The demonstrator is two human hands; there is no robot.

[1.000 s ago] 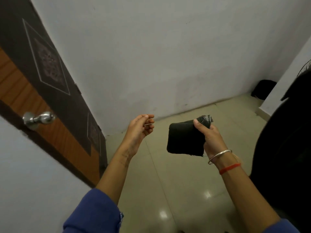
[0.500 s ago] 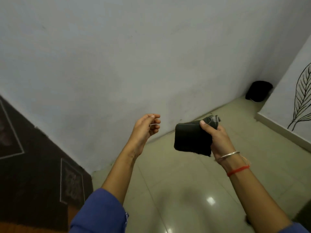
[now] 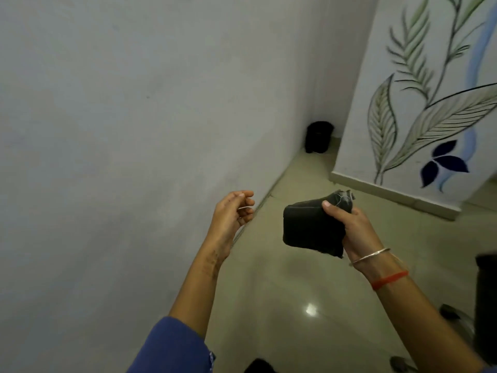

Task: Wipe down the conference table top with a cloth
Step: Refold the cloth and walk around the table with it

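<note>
**Plain corner, painted wall**

A bare grey wall (image 3: 107,130) fills the left side and meets a glossy beige floor (image 3: 282,292). At right stands a white wall (image 3: 352,152) painted with green leaves (image 3: 443,122) and dark blue petals (image 3: 443,162), with a pale skirting (image 3: 390,193) at its foot. A black bin (image 3: 318,137) sits in the far corner. A bright glare (image 3: 310,309) shines on the floor.

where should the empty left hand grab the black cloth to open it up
Take the free lower-left corner of the folded cloth, coming in from the side of the left hand. The right hand grips its right edge, so the left half hangs clear, facing the empty hand.
</note>
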